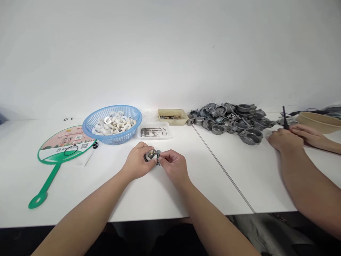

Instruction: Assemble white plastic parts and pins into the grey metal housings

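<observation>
Fingers and thumb of my left hand (140, 160) are wrapped round a small grey metal housing (152, 155) with a white part and brass-coloured bits inside it. My right hand (175, 166) pinches at the housing's right side, thumb and forefinger together; whether a small piece is between them is hidden. Just beyond my hands stands a clear tray (155, 131) of thin dark pins. Behind it and to the left is a blue basket (114, 137) of white ring-shaped parts.
A green-handled fan (50, 179) lies at left, with black rings on and beside it. Behind are a yellowish box (172, 116) and piled grey housings (226, 119). At right, another person's hands (286, 139) hold a dark tool near a tan container (319, 121).
</observation>
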Tool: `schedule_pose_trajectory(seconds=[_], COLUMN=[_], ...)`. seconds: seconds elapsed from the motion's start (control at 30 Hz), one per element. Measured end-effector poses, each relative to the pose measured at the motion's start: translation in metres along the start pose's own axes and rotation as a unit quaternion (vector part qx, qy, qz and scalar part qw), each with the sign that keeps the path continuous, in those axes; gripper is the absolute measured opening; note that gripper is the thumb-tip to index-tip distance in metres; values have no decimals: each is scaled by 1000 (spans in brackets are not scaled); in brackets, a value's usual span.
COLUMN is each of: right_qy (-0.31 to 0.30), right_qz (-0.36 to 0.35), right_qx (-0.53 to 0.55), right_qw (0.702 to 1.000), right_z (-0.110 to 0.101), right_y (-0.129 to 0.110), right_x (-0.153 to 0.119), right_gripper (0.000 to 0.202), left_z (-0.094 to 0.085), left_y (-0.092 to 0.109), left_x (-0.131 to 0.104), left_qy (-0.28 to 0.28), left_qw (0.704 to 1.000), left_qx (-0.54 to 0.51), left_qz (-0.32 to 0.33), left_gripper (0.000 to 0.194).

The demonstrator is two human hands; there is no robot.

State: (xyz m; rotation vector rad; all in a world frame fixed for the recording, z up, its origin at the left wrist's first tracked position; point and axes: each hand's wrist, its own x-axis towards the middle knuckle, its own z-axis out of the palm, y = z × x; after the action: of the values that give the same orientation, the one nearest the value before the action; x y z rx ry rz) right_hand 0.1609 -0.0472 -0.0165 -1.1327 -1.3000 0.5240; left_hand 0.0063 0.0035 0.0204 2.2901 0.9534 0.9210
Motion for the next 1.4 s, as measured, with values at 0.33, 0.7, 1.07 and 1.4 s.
schedule_pose_trajectory(seconds=[0.33, 0.7, 1.07, 1.4], right_qy=[8, -3, -115, -139], right_qz=[92, 34, 97, 95], right_qx=[-29, -144, 67, 80], right_qw=[995, 989, 986, 982], right_z=[5, 1, -4, -8], right_y=[-15, -20, -16, -12], right_x=[3, 7, 13, 13], right_gripper=[7, 24, 31, 31], left_z=[-2, 7, 3, 2], left_y=[1, -7, -10, -11], left_x=[1, -3, -4, -4], left_qy=[-19, 12, -26, -35], left_qw=[1000, 997, 993, 991], left_qx=[-1, -60, -110, -129], left_qz=[13, -51, -30, -27], left_gripper=[20, 46, 45, 47])
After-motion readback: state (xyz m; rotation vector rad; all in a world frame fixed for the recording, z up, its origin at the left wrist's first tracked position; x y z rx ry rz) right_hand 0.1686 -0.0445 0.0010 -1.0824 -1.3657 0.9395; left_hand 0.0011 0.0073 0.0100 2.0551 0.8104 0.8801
